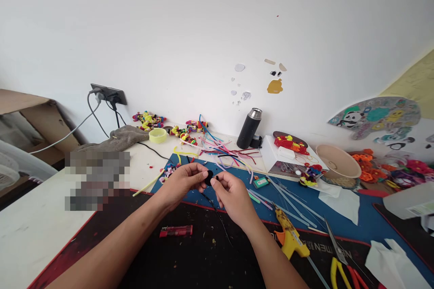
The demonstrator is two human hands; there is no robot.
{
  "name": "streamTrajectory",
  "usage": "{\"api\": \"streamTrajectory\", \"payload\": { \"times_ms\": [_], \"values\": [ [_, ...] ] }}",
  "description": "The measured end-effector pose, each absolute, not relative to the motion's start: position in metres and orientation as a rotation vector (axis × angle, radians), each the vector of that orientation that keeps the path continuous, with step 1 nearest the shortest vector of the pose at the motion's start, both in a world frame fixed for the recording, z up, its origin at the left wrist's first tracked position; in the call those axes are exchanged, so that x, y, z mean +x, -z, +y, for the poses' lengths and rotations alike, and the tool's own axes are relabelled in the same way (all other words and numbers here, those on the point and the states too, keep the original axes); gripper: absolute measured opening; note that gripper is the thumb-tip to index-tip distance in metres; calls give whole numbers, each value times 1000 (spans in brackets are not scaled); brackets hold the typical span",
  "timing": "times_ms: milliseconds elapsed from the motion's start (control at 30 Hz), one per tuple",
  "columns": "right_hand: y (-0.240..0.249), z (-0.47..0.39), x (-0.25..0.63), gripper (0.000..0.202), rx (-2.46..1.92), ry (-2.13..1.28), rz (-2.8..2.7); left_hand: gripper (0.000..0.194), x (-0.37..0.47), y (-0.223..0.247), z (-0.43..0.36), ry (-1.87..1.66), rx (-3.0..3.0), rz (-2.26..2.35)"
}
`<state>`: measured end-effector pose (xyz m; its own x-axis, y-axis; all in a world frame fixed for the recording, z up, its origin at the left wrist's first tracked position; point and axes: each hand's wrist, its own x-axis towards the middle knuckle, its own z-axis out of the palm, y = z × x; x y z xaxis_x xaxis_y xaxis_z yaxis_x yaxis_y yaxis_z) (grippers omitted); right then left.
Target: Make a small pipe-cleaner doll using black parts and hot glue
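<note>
A small round black piece [209, 178] is pinched between the thumb and fingers of my left hand [183, 185], above the blue mat. My right hand [232, 196] has its thumb and fingertips closed at the right side of that piece, on a small dark bit too small to make out. Below both hands a thin black strand [219, 216] runs down over the black mat [190, 262]. A red lighter [176, 231] lies on that mat, under my left hand. The yellow glue gun [290, 235] rests to the right of my right forearm.
Pipe cleaners [225, 151] are heaped behind the hands. A black flask [249, 128] stands by the wall. Clear glue sticks [294, 201] lie on the blue mat [369, 230] at right. Scissors [335, 239] and pliers handles are at front right. A pinkish bowl [339, 161] sits farther back.
</note>
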<state>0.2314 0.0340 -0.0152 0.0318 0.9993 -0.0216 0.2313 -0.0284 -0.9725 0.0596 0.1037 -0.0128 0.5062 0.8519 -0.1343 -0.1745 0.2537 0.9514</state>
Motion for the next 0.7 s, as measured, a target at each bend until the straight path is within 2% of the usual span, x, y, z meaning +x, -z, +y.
{"api": "streamTrajectory", "payload": {
  "times_ms": [500, 700],
  "values": [
    [13, 34, 233, 26, -1462, -1095, -1365, 44, 59, 12, 105, -896, 1233, 843],
    [20, 37, 238, 21, -1755, -687, -1633, 46, 59, 10, 105, -910, 1276, 855]
  ]
}}
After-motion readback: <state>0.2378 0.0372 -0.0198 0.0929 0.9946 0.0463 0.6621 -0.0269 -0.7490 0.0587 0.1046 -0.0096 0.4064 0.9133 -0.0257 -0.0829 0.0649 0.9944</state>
